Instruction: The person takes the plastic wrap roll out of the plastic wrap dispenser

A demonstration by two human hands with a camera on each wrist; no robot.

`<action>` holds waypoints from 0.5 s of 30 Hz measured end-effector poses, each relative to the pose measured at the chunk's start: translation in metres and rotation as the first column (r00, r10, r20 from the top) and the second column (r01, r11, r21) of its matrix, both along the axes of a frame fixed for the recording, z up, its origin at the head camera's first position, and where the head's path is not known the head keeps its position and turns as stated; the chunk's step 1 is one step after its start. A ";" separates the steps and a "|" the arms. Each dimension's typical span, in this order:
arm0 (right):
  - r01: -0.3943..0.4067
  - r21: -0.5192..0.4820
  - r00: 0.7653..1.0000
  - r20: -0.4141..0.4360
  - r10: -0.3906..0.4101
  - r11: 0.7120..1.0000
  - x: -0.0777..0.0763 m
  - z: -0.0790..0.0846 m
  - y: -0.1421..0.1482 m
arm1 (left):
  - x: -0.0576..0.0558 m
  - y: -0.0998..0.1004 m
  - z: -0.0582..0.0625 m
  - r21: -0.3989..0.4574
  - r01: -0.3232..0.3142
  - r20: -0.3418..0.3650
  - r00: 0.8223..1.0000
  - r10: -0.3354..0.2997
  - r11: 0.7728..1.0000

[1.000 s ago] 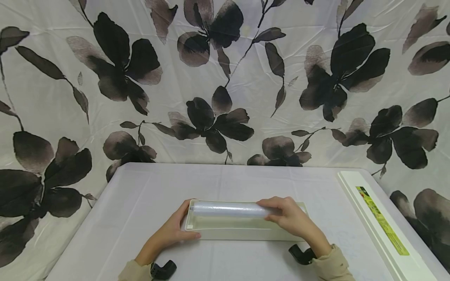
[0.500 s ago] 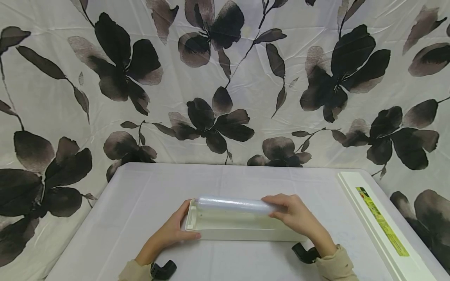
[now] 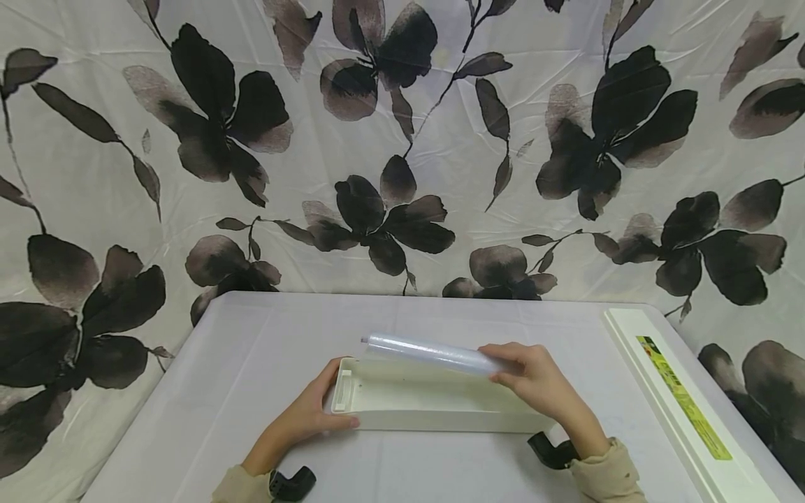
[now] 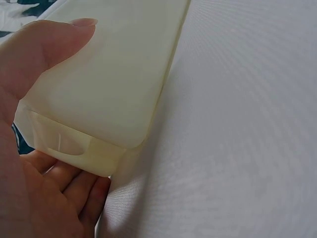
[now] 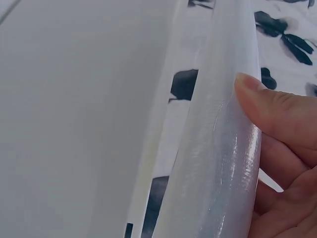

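Observation:
My right hand (image 3: 531, 374) grips the right part of a shiny clear roll of plastic wrap (image 3: 428, 351), with the thumb on one side and fingers round the other in the right wrist view. The roll slants above the box, its left end higher and past the back rim. Below it stands a long cream plastic box (image 3: 440, 419), open at the top, its inside showing. My left hand (image 3: 314, 402) holds the box's left end. In the left wrist view the thumb lies on the box's side wall (image 4: 114, 74) and the fingers curl round its end.
A long white box (image 3: 654, 377) with a yellow-green label (image 3: 684, 395) lies along the right side of the white-covered table (image 3: 302, 328). Behind the table hangs a white cloth with dark flowers (image 3: 390, 223).
My right hand has lifted the plastic wrap roll out of the cream box, up and to the right, tilting its left end higher. The left hand stays on the box.

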State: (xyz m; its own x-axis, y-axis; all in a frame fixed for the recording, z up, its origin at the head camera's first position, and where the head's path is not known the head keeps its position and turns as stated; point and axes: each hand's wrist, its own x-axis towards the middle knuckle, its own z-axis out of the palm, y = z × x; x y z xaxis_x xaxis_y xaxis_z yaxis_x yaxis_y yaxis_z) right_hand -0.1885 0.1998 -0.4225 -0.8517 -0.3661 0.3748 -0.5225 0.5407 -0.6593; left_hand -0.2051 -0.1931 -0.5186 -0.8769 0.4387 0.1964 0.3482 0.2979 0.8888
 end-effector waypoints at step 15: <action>0.108 -0.010 0.994 -0.023 -0.108 0.994 0.006 0.007 0.001 | 0.000 0.000 -0.001 -0.004 -0.011 0.001 1.000 0.011 1.000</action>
